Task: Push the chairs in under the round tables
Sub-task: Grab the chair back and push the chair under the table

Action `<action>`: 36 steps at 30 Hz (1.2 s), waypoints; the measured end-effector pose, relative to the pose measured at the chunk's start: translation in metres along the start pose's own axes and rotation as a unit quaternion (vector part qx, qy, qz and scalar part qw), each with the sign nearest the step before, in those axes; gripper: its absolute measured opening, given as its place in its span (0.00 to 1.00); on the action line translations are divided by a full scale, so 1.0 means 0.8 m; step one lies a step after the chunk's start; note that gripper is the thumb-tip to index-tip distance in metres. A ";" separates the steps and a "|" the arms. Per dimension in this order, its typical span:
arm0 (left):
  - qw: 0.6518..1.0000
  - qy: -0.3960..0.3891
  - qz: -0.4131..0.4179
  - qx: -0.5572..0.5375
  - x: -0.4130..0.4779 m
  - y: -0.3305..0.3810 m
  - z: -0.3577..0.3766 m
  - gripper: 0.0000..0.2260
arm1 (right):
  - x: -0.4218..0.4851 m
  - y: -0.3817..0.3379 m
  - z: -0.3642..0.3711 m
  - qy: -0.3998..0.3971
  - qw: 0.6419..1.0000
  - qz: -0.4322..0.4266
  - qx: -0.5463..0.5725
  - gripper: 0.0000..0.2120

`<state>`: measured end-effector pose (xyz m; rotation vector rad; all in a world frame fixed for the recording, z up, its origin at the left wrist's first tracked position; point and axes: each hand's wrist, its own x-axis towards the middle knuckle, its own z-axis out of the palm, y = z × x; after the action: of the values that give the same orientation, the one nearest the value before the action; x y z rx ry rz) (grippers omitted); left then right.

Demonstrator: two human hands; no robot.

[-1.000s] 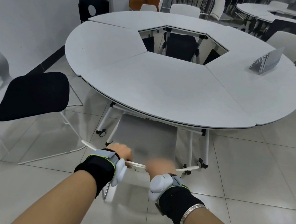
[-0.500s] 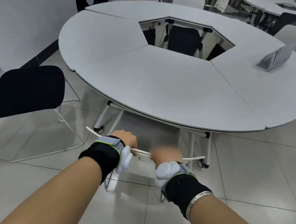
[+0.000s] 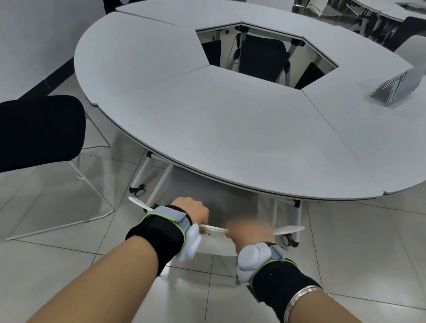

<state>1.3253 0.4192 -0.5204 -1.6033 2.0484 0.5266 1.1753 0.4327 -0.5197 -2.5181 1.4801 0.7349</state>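
I am gripping the white chair's backrest (image 3: 214, 229) with left hand (image 3: 191, 209) and right hand (image 3: 249, 231) closed, its top edge lying crosswise; round table (image 3: 236, 127) sits directly ahead.

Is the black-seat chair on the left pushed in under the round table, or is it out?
Out. The black-seat chair stands clear of the round table, its whole seat visible.

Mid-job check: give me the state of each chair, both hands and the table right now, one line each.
Left hand: closed on the white chair's backrest top.
Right hand: closed on the same backrest, blurred.
White chair: seat under the table edge, backrest outside it.
Black-seat chair: pulled out, left of the table.
Round table: upright, open centre; a folded sign on it.
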 end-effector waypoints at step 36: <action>0.999 -0.015 -0.029 0.027 0.037 -0.002 -0.035 0.14 | 0.028 0.021 -0.011 0.024 0.999 -0.004 0.041 0.15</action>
<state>1.3170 0.3798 -0.5151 -1.6099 1.9709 0.4674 1.1733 0.4038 -0.5202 -2.4967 1.4813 0.6037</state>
